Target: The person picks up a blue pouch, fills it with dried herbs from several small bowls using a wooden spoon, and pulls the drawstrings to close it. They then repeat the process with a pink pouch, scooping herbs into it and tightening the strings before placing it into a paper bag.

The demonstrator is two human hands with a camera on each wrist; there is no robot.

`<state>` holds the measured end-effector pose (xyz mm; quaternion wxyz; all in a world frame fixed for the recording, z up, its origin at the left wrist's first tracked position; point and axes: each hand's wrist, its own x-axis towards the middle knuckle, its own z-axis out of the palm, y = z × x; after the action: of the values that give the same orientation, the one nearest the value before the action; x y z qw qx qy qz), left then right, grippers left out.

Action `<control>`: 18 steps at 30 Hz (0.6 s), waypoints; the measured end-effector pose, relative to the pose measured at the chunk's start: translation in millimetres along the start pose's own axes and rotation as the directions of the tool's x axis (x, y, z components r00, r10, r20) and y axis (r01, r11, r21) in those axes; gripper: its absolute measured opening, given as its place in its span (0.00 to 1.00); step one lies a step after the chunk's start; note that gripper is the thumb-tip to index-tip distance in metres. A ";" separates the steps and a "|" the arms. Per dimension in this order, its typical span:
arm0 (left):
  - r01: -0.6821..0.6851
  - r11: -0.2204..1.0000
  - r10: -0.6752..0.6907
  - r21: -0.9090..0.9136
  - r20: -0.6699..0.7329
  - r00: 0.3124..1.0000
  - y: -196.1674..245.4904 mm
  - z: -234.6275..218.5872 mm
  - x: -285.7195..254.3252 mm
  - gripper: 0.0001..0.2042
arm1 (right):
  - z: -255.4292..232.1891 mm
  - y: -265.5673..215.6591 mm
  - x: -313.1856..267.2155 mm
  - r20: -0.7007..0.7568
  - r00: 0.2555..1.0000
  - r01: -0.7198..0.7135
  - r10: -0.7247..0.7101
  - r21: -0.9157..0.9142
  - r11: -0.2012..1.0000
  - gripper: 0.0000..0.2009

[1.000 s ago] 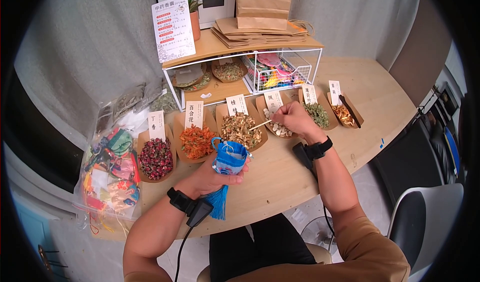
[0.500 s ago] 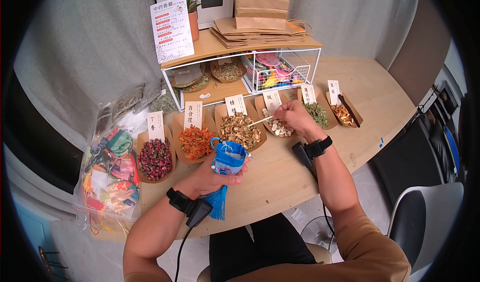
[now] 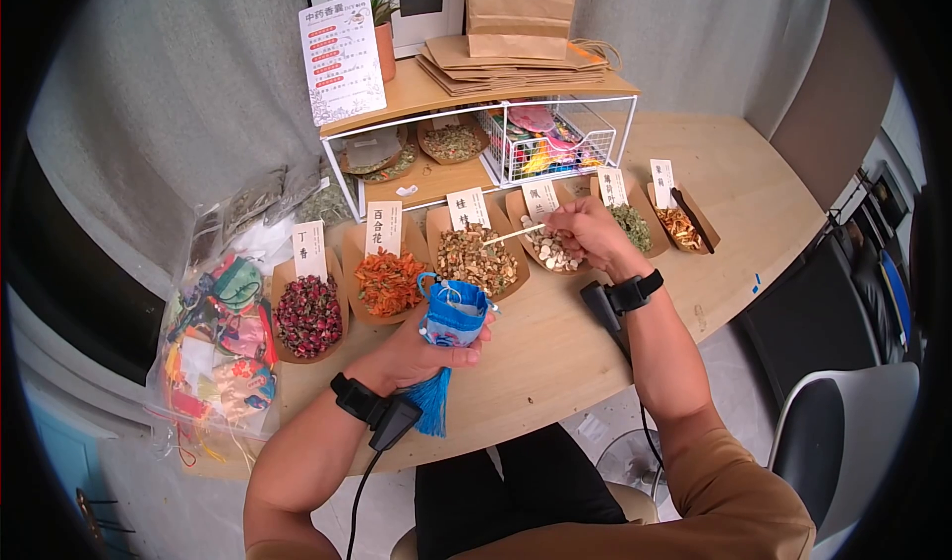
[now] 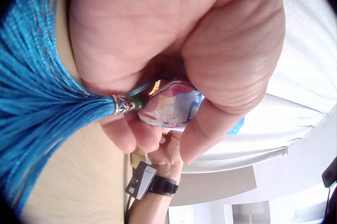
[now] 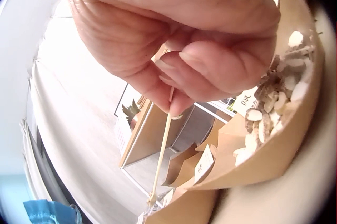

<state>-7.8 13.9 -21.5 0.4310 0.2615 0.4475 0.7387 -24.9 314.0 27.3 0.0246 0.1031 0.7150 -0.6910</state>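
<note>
My left hand (image 3: 415,355) grips a small blue drawstring pouch (image 3: 456,320), its mouth facing up. A blue tassel (image 4: 58,97) with a metal bead hangs from the pouch, and the left wrist view shows a printed pattern on the cloth. My right hand (image 3: 587,235) pinches a thin wooden stick (image 5: 164,147) between thumb and fingers. The stick's far tip, with a small bit at its end, lies over the paper tray of chopped brown herbs (image 3: 471,270). Right below that hand is a tray of pale dried slices (image 5: 263,126).
Left of the brown herbs stand trays of orange petals (image 3: 387,284) and dark red rosebuds (image 3: 309,312). Green leaves (image 3: 627,229) and yellowish pieces (image 3: 679,228) lie to the right. A plastic bag of colourful pouches (image 3: 223,347) covers the left end. Behind rises a wooden-topped shelf (image 3: 407,104).
The stick has risen a little and shifted slightly left, its tip coming up over the brown herbs. My left hand and the pouch have stayed nearly still.
</note>
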 end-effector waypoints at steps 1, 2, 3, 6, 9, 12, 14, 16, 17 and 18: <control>0.001 1.000 -0.001 0.000 -0.005 1.000 1.1 1.3 -0.3 0.26 | -0.1 -0.9 -0.8 0.005 1.000 0.013 -0.013 0.011 1.000 0.11; 0.003 1.000 -0.003 0.000 -0.010 1.000 1.7 1.9 -0.4 0.25 | -0.1 -1.7 -1.8 0.010 1.000 0.025 -0.025 0.021 0.999 0.11; 0.007 1.000 -0.007 0.003 -0.010 1.000 1.6 1.7 -0.4 0.25 | 0.3 -2.9 -3.2 0.015 0.999 0.038 -0.038 0.032 0.999 0.12; 0.007 1.000 -0.007 0.014 -0.019 1.000 1.2 1.0 -0.5 0.25 | 5.0 -13.9 -16.7 0.052 0.994 0.092 -0.096 0.089 0.992 0.14; -0.007 1.000 0.008 0.028 -0.031 0.999 0.7 1.6 -0.1 0.25 | 8.6 -20.3 -27.6 0.126 0.977 0.153 -0.170 0.137 0.979 0.13; 0.001 0.999 0.000 0.033 -0.030 1.000 0.4 1.0 0.1 0.25 | 10.4 -17.1 -30.6 0.190 0.956 0.212 -0.225 0.089 0.973 0.12; 0.012 1.000 -0.011 0.025 -0.029 1.000 0.6 1.4 -0.3 0.25 | 14.9 -19.1 -35.5 0.206 0.943 0.257 -0.261 0.046 0.965 0.11; 0.011 1.000 -0.010 0.022 -0.025 1.000 0.4 1.2 -0.2 0.25 | 15.7 -18.6 -37.5 0.208 0.930 0.307 -0.303 0.014 0.952 0.10; 0.009 1.000 -0.008 0.022 -0.023 1.000 0.5 1.2 0.1 0.25 | 15.2 -18.0 -37.7 0.202 0.923 0.334 -0.328 0.002 0.943 0.09; 0.008 1.000 -0.007 0.021 -0.026 1.000 0.7 1.7 0.3 0.25 | 14.9 -17.5 -37.5 0.197 0.915 0.361 -0.352 -0.009 0.933 0.08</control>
<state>-6.9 14.7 -20.1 0.4253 0.2548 0.4616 0.7356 7.1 294.5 50.5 -0.0307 -0.0966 0.7314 -0.6744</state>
